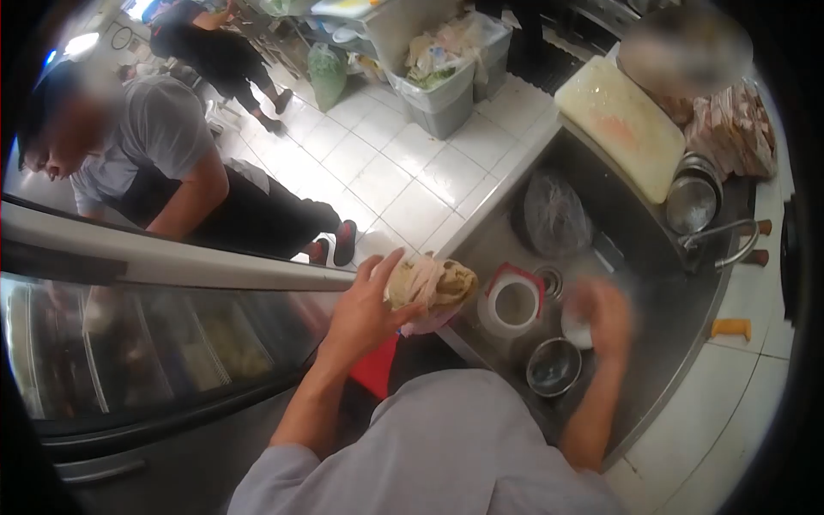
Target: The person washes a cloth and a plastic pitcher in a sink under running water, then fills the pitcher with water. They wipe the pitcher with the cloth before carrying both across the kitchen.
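Observation:
My left hand (374,296) is wrapped round a crumpled yellowish and pink cloth-like bundle (433,285) at the sink's near left edge. Over the metal sink (661,318) is my right hand (605,322), blurred by motion, next to a small white round item (577,330); whether it grips that item is unclear. A white round container (513,302) with a red rim or handle lies in the basin between my hands. Just below it sits a metal bowl (554,366). Farther back in the basin is a clear plastic bag (556,215).
A cutting board (622,124) spans the sink's far corner, near metal bowls (693,202) and a faucet (738,245). At left, a co-worker (163,137) leans over a glass-fronted counter (172,335). A lined bin (438,94) stands beyond; another person (206,51) is farther back.

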### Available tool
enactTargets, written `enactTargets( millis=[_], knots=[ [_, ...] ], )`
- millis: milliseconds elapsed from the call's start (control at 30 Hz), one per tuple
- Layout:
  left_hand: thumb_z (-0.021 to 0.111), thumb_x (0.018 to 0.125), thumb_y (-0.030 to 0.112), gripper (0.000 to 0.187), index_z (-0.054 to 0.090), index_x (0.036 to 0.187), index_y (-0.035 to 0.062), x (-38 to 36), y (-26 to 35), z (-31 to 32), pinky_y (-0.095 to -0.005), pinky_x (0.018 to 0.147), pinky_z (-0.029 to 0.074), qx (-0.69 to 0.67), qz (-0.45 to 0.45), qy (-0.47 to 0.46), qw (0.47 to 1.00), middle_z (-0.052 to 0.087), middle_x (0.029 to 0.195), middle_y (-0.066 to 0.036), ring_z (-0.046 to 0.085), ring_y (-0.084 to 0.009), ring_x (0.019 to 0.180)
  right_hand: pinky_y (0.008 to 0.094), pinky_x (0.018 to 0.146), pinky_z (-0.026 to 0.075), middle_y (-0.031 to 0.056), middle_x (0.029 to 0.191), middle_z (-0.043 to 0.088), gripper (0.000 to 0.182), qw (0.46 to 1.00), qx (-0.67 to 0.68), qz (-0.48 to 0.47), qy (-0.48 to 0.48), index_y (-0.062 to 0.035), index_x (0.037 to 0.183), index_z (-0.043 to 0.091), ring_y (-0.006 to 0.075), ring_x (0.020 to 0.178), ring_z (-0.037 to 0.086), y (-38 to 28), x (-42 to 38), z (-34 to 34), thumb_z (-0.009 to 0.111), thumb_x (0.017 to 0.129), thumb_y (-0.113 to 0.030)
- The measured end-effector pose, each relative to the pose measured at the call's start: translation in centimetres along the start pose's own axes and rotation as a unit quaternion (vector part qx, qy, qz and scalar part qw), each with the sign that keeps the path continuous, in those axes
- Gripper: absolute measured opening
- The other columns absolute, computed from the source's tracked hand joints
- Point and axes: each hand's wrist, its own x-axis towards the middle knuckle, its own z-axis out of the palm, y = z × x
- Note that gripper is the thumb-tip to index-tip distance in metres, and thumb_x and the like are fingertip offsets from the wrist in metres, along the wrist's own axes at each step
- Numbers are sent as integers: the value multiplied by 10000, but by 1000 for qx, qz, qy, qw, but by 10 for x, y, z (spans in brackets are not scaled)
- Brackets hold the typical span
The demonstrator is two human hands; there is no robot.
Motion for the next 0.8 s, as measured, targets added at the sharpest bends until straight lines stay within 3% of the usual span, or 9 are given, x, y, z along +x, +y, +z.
enactTargets(
  millis=[167,200,233,333,433,533,567,633,800],
  knots=[
    [803,686,391,933,307,1455,208,21,21,31,-464,722,548,127,30,-70,989,456,1317,-242,652,-395,899,369,1010,421,142,1178,631,506,997,44,53,-46,-47,1239,577,282,1102,600,67,4,43,728,787,-216],
    [800,687,398,946,291,1463,214,24,17,37,-465,697,550,144,34,-85,985,459,1310,-242,657,-390,876,369,1017,410,167,1211,607,548,995,-77,-37,-58,-40,1270,552,297,1176,543,57,0,52,731,775,-193],
    [784,692,442,937,289,1448,194,29,14,44,-471,663,538,151,19,-95,984,547,1188,-222,659,-388,833,369,1024,398,192,1244,584,593,970,-194,-127,-66,-33,1301,527,312,1251,485,47,-2,65,735,762,-169],
    [759,712,440,783,408,1347,144,40,5,58,-469,647,531,104,20,-66,992,638,999,-211,662,-376,833,390,1049,380,196,1360,487,654,950,-181,-203,-156,-37,1355,468,324,1275,452,29,6,96,733,776,-187],
    [766,678,370,689,485,1269,156,47,-13,73,-461,709,532,100,23,-54,993,664,953,-221,658,-402,836,399,1058,377,179,1425,418,741,920,-218,-265,-191,-55,1406,403,330,1277,447,9,9,120,744,767,-213],
    [739,674,325,547,556,1134,91,60,-24,58,-460,719,528,60,-27,-81,994,671,958,-206,646,-419,843,405,1065,372,172,1440,403,807,924,-183,-266,-205,-89,1441,358,331,1300,418,14,22,137,756,751,-221],
    [710,676,268,519,573,1134,67,60,-25,45,-423,749,531,14,-55,-77,995,680,919,-183,671,-357,829,418,1065,371,166,1454,385,828,923,-178,-269,-212,-111,1444,359,339,1315,396,15,26,141,768,735,-235],
    [705,665,222,514,585,1138,60,56,-23,18,-390,771,524,-88,-64,-29,994,682,889,-187,676,-323,846,445,1065,369,155,1482,349,870,922,-168,-269,-224,-155,1452,361,355,1343,353,15,30,144,791,703,-261],
    [703,650,131,539,586,1166,33,42,-71,-26,-304,833,492,-327,-67,18,943,670,958,-93,635,-163,899,560,1041,349,125,1546,218,953,804,-398,-354,-266,-252,1431,399,383,1392,259,-20,23,180,848,595,-339]
  ],
)
